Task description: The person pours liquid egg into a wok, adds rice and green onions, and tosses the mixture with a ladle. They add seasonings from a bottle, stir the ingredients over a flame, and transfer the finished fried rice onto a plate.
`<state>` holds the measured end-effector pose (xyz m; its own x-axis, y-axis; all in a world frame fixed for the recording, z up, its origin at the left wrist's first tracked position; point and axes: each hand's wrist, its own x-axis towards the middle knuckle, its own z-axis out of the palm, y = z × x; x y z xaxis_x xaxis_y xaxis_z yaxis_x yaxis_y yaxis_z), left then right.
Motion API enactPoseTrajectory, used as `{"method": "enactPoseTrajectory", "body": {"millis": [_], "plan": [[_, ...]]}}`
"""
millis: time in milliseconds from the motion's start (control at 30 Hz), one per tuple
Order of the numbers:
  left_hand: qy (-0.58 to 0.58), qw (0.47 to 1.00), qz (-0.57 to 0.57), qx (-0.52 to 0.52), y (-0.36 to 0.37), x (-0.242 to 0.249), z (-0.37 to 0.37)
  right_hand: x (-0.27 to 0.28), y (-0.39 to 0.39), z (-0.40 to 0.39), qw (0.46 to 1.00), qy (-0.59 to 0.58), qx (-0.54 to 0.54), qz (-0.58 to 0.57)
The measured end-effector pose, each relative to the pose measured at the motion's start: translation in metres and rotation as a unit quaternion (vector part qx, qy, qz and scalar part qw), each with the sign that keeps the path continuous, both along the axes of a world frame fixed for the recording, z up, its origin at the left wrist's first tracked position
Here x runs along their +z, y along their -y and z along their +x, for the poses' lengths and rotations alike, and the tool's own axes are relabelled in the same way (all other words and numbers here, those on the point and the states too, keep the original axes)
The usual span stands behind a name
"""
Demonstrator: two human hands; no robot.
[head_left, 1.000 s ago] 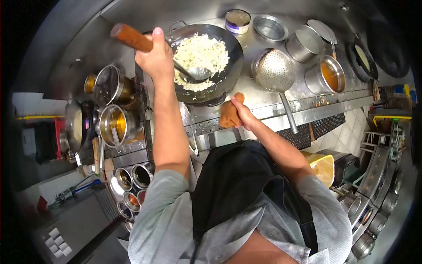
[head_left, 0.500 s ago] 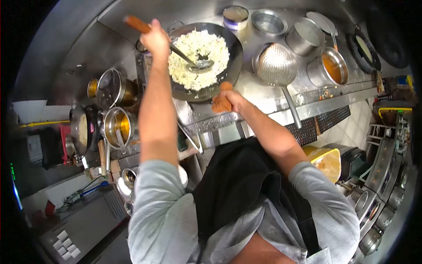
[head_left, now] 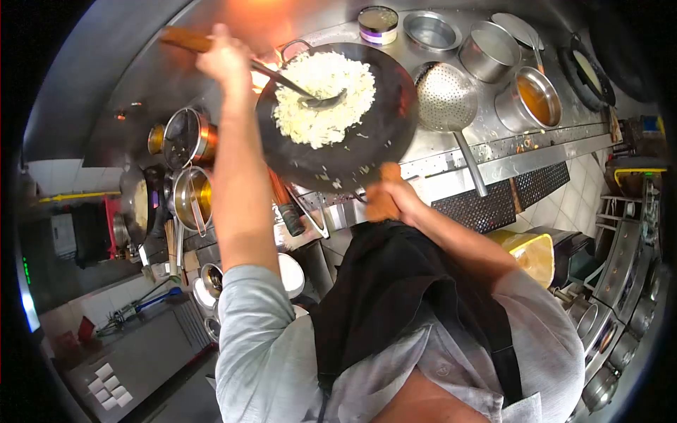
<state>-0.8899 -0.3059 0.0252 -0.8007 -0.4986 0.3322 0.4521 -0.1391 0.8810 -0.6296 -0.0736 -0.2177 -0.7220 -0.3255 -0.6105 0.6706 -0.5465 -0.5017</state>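
A dark wok (head_left: 384,92) holds a mound of pale, rice-like food (head_left: 324,74), with scattered bits on its near side. My left hand (head_left: 227,60) is closed round the wooden-ended handle of a metal wok ladle (head_left: 285,81), whose bowl rests in the food. At the wok's near edge, my right hand (head_left: 403,197) is closed on an orange-brown cloth (head_left: 383,202), folded at the wok's near handle. The wok tilts towards me, over the counter's front edge. Orange flame (head_left: 262,77) shows behind its left side.
A perforated skimmer (head_left: 446,99) lies right of the wok, its handle past the counter edge. Beyond stand a tin (head_left: 379,27), a metal bowl (head_left: 431,32), a pot (head_left: 490,53) and a pan of orange liquid (head_left: 534,102). Pots with strainers (head_left: 190,141) stand on the left.
The wok has come nearer to me and to the right, tilting, with my right hand and the cloth. Flame has appeared behind it. My left hand has moved left with the ladle.
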Motion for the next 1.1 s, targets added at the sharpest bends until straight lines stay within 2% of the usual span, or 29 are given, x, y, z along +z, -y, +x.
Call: {"method": "enactPoseTrajectory", "body": {"millis": [100,133,167,200,233,267,333,400,467,500,533,600,667,700,733,800,833,867,900,933,1000,1033,1067,1100], "plan": [[-0.01,0.995,0.017,-0.097,0.006,0.057,0.052,0.017,-0.027,0.024,0.999,0.013,0.014,0.05],[-0.027,0.991,0.009,-0.13,0.004,0.062,0.065,0.028,-0.015,0.013,0.999,0.015,-0.028,0.028],[-0.012,0.991,0.011,-0.135,-0.007,0.053,0.071,0.034,-0.002,0.0,0.997,0.017,-0.071,0.008],[0.001,0.99,0.013,-0.141,-0.024,0.037,0.08,0.031,0.014,-0.027,0.998,0.005,-0.049,-0.044],[0.048,0.996,-0.064,-0.04,-0.041,0.0,0.062,0.012,0.032,-0.056,0.997,0.043,-0.065,-0.014],[0.017,0.999,-0.002,-0.044,-0.053,-0.027,0.05,0.042,0.04,-0.065,0.996,0.072,-0.055,0.001],[-0.005,1.0,-0.002,0.002,-0.031,-0.05,0.02,-0.004,0.035,-0.046,0.999,0.011,-0.045,0.029],[-0.028,0.999,0.003,-0.024,-0.001,-0.012,0.026,0.007,-0.002,-0.003,1.0,-0.001,0.016,-0.002],[-0.011,0.996,0.043,-0.077,0.023,0.034,0.048,0.002,-0.03,0.034,1.0,0.014,-0.011,-0.019],[0.015,0.994,0.015,-0.109,0.022,0.056,0.07,0.007,-0.028,0.03,1.0,0.013,-0.011,-0.02],[-0.005,0.991,0.011,-0.135,0.024,0.064,0.083,0.018,-0.024,0.028,0.999,0.012,-0.025,-0.017],[-0.046,0.983,-0.033,-0.172,0.01,0.049,0.106,0.039,-0.002,0.004,0.997,0.015,-0.069,-0.01],[0.033,0.999,-0.028,-0.015,-0.039,-0.002,0.089,-0.004,0.03,-0.056,0.999,0.032,-0.021,0.002],[-0.01,1.0,0.007,-0.016,-0.042,-0.03,0.075,0.019,0.042,-0.068,0.997,0.067,-0.044,0.002],[0.006,1.0,0.012,-0.005,-0.027,-0.051,0.055,0.015,0.041,-0.057,0.997,0.068,-0.045,-0.001],[-0.015,0.998,0.038,0.04,0.003,-0.048,0.039,0.001,0.022,-0.024,1.0,0.0,-0.025,-0.008],[-0.04,0.999,0.033,0.005,0.017,-0.028,0.047,0.0,0.004,-0.001,1.0,-0.002,-0.005,0.006],[-0.027,0.998,0.025,-0.047,0.032,-0.003,0.058,-0.003,-0.011,0.022,0.999,-0.022,-0.023,0.029],[-0.005,0.998,0.036,-0.059,0.035,0.024,0.075,-0.024,-0.029,0.034,1.0,-0.003,0.018,0.021],[-0.006,0.994,0.057,-0.09,0.039,0.042,0.091,-0.019,-0.028,0.031,1.0,-0.003,0.018,0.022],[-0.08,0.972,0.013,-0.221,0.053,0.04,0.108,0.013,-0.022,0.02,0.998,-0.031,-0.045,0.02],[-0.044,0.986,0.01,-0.16,0.035,0.03,0.108,0.033,-0.006,-0.002,0.998,-0.016,-0.065,0.005],[-0.002,0.995,0.008,-0.099,0.007,0.012,0.111,0.01,0.011,-0.031,0.998,0.005,-0.062,-0.024],[0.017,0.999,0.029,-0.024,-0.016,-0.022,0.094,-0.008,0.023,-0.061,1.0,0.019,-0.012,0.004]]}}
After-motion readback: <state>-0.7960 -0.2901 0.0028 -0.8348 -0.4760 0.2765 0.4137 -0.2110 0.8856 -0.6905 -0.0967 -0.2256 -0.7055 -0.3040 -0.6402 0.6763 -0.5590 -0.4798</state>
